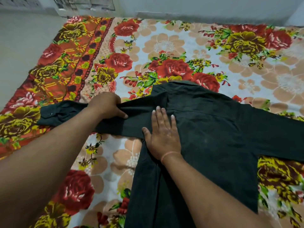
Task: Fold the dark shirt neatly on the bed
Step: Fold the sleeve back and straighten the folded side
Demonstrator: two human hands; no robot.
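The dark shirt point(213, 132) lies spread flat and back-up on the bed, collar at the far end, body running toward me, both sleeves stretched out to the sides. My left hand point(107, 105) grips the left sleeve about midway along it, fingers curled into the cloth. The sleeve's cuff point(54, 113) with a button lies beyond that hand at the left. My right hand point(162, 134) presses flat on the shirt near the left shoulder and armpit, fingers straight and pointing away from me. A thin orange band circles that wrist.
The bed is covered by a floral sheet point(164, 46) with red roses and an orange border at the left. Grey floor point(21, 46) lies beyond the bed's left edge. A pale wall point(197, 7) runs along the far side.
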